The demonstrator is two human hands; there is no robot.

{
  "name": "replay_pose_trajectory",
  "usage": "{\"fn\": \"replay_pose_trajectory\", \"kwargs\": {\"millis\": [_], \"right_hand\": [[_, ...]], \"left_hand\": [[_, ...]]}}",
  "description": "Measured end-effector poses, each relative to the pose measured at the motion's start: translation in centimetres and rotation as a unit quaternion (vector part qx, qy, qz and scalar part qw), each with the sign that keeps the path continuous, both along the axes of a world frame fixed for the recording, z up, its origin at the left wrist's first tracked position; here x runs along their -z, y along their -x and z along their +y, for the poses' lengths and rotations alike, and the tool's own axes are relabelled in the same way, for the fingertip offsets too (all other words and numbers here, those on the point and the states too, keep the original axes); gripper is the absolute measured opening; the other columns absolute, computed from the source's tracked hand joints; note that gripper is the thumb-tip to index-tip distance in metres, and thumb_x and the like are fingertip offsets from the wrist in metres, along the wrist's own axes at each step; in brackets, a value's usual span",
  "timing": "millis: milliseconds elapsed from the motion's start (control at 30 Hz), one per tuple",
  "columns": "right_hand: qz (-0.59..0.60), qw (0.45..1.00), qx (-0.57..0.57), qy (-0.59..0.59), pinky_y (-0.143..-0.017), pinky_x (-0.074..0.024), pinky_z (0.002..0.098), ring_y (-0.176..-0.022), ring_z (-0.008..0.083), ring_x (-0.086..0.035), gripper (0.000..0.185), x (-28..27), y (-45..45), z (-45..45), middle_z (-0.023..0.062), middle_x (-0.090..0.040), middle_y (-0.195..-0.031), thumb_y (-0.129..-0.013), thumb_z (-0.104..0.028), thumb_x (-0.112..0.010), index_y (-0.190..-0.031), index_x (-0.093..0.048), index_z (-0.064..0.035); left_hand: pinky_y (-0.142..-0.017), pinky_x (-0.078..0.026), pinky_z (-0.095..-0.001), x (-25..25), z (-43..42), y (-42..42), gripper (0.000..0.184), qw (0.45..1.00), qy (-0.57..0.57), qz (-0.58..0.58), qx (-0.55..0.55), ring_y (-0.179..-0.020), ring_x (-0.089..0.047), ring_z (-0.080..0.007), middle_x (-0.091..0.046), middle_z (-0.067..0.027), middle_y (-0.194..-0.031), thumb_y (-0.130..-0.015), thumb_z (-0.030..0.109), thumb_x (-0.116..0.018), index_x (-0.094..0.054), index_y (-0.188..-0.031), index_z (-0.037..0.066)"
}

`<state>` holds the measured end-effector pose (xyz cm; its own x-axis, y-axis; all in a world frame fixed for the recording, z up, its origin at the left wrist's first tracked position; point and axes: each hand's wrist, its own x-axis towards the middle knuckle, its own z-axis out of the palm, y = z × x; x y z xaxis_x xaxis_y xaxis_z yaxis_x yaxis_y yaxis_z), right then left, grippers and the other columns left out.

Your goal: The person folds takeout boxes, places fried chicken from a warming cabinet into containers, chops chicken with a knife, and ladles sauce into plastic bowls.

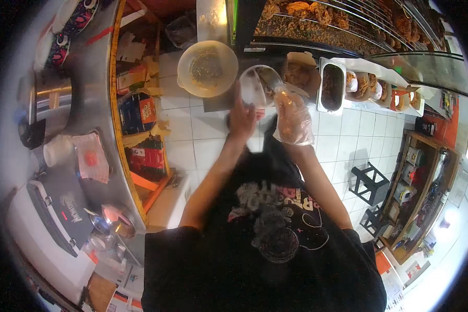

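My left hand (243, 120) is bare and blurred, its fingers closed on the near left side of a clear round container (254, 88). Something brownish shows inside the container, too blurred to name. A clear plastic glove covers my right hand (294, 118), whose fingers are curled together at the container's right rim; what they hold, if anything, is hidden. Left of the container is a pale yellowish bowl (207, 68) with crumbs or bits of food in it. Just beyond my right hand stands an open cardboard box (300, 73) with pale brown food.
A metal tray (332, 86) with dark contents stands right of the box, followed by several paper-wrapped portions of fried food (363, 86). Behind them is a glass display case (322, 26) with racks of fried food. A black stool (370, 183) is on the tiled floor at right.
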<state>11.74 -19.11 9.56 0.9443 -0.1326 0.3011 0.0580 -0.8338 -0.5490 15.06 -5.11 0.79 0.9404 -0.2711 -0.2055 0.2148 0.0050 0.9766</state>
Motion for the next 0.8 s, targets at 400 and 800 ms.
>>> {"fn": "replay_pose_trajectory", "kwargs": {"millis": [400, 800], "right_hand": [[0.012, 0.999, -0.048, -0.004, -0.084, -0.0505, 0.0432, -0.102, 0.0367, -0.059, 0.043, 0.0, 0.3, -1.7, 0.0190, -0.061, -0.112, -0.075, -0.003, -0.064, -0.117, -0.056, -0.0018], [-0.003, 0.914, 0.145, -0.380, -0.076, -0.0603, 0.0300, -0.085, 0.0218, -0.071, 0.021, -2.6, 0.4, -7.1, 0.0153, -0.069, -0.101, -0.097, -0.012, -0.058, -0.109, -0.067, 0.0025]], "left_hand": [[-0.069, -0.060, -0.0334, -0.2, -0.3, -0.3, 0.070, 0.998, 0.013, 0.061, 0.004, -0.078, -0.073, -0.0249, -0.070, -0.0209, -0.089, -0.103, 0.019, -0.044, 0.001, -0.156, 0.011], [-0.064, -0.059, -0.0317, -1.1, 0.3, 0.5, 0.075, 0.999, -0.013, 0.024, -0.042, -0.073, -0.072, -0.0216, -0.070, -0.0151, -0.083, -0.100, 0.029, -0.056, -0.009, -0.155, 0.010]]}}
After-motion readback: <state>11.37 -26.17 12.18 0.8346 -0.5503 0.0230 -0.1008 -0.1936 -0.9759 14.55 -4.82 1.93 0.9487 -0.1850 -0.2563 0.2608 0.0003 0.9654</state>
